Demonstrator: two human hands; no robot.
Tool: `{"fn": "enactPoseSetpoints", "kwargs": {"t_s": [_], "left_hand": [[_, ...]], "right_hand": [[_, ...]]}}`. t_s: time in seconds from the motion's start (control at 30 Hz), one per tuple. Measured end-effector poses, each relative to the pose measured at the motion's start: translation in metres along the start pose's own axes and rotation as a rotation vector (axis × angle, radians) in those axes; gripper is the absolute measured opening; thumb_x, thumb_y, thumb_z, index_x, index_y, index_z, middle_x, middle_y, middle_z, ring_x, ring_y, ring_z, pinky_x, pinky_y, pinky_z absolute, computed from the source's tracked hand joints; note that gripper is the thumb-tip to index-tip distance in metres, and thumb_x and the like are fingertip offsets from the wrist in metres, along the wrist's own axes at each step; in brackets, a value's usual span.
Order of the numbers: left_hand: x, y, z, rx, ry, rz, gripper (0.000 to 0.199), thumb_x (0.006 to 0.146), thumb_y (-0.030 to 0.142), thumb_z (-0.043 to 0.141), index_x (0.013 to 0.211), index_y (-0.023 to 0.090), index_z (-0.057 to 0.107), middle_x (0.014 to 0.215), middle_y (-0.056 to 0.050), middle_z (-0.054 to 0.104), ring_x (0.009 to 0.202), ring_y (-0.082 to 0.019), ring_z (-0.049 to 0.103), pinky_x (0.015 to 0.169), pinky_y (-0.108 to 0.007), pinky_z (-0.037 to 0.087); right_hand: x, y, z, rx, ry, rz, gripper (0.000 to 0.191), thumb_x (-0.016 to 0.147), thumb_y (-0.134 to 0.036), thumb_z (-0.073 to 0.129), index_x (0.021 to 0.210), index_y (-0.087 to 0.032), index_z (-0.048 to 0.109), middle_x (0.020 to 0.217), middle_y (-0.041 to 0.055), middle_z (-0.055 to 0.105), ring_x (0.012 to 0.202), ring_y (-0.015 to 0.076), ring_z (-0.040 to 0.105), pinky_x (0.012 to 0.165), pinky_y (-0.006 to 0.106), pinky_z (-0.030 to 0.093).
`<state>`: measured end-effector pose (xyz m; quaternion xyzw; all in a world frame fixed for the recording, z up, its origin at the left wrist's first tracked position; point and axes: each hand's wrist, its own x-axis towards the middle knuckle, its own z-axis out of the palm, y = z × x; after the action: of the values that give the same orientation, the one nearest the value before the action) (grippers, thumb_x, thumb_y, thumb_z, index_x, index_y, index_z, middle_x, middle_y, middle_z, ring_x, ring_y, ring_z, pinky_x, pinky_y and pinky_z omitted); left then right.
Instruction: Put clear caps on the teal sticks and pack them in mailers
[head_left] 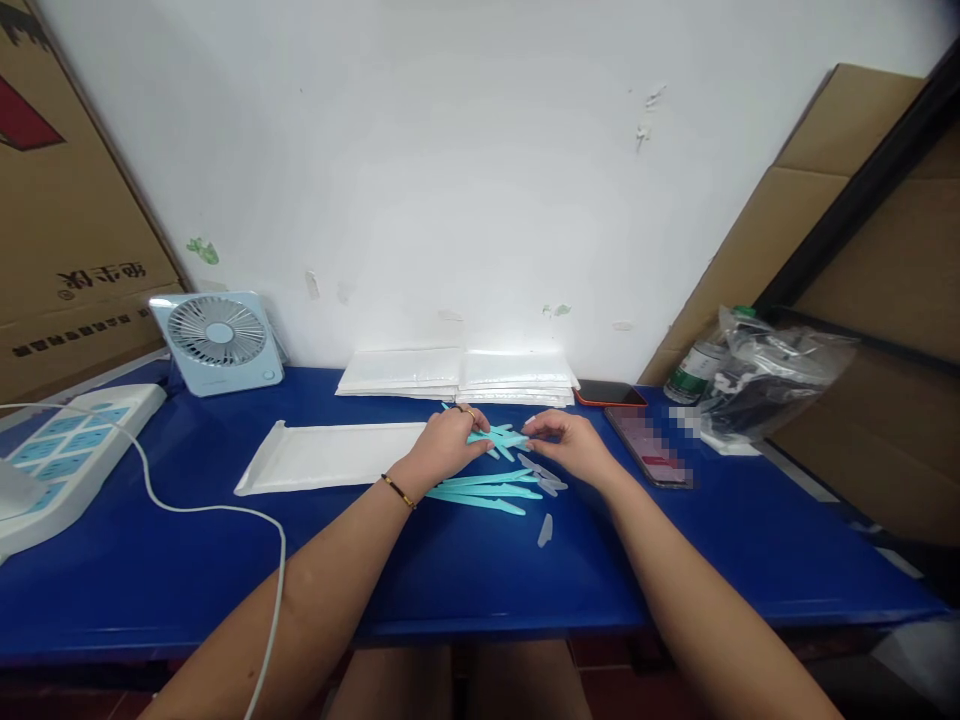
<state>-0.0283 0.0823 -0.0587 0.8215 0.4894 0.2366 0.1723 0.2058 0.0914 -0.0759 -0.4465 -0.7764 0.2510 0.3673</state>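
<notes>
My left hand point(450, 440) is closed round a small bunch of turquoise eyebrow razors point(501, 437). Fingers and thumb of my right hand point(566, 443) pinch at the tip of one razor in that bunch; whether a cap sits between them is too small to tell. Below the hands, more turquoise razors point(480, 490) lie fanned out on the blue table point(465, 585). Several clear blade caps point(545, 475) are scattered by their tips, and a single cap point(546, 530) lies nearer to me. Left of my left hand is a flat white packet point(330, 455), partly hidden by it.
Two stacks of white packets point(401, 372) stand against the wall. Phones point(649, 450) and a plastic bag point(772, 370) beside a bottle point(694, 372) are at right. At left are a blue fan point(220, 340) and a power strip point(75, 450), whose white cable crosses my left forearm.
</notes>
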Motion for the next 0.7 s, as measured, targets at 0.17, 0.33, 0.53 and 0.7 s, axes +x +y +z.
{"fn": "enactPoseSetpoints", "kwargs": {"t_s": [0.17,0.33,0.53,0.7], "left_hand": [[-0.004,0.000,0.002,0.020,-0.284,0.034,0.025,0.068,0.045,0.065,0.077,0.021,0.067,0.076,-0.001,0.066,0.071,-0.017,0.060,0.058,-0.023,0.039],[-0.002,-0.003,0.009,0.091,-0.266,0.035,0.014,0.073,0.033,0.059,0.071,0.021,0.066,0.072,-0.002,0.068,0.062,-0.015,0.057,0.053,-0.023,0.035],[-0.002,-0.005,0.006,0.181,-0.193,0.052,0.014,0.074,0.031,0.057,0.073,0.021,0.066,0.076,-0.004,0.068,0.067,-0.017,0.059,0.060,-0.024,0.038],[-0.001,-0.009,0.004,0.148,-0.220,0.125,0.016,0.071,0.037,0.064,0.078,0.024,0.068,0.077,0.000,0.068,0.070,-0.016,0.059,0.055,-0.023,0.035]], "right_hand": [[-0.004,0.001,-0.009,-0.212,-0.175,0.100,0.015,0.068,-0.035,0.069,0.071,-0.021,0.071,0.083,0.0036,0.061,0.074,0.0165,0.057,0.066,0.028,0.045],[-0.005,0.001,-0.004,-0.246,-0.248,0.155,0.010,0.067,-0.029,0.067,0.070,-0.020,0.069,0.084,0.0028,0.061,0.070,0.0143,0.056,0.060,0.024,0.043],[-0.005,0.003,-0.013,-0.259,-0.231,0.153,0.009,0.064,-0.029,0.069,0.065,-0.020,0.068,0.077,0.0015,0.066,0.064,0.0133,0.057,0.055,0.022,0.041],[-0.008,-0.002,-0.019,-0.221,-0.293,0.121,0.005,0.068,-0.024,0.065,0.066,-0.021,0.069,0.059,-0.0018,0.065,0.054,0.0127,0.057,0.050,0.022,0.039]]}}
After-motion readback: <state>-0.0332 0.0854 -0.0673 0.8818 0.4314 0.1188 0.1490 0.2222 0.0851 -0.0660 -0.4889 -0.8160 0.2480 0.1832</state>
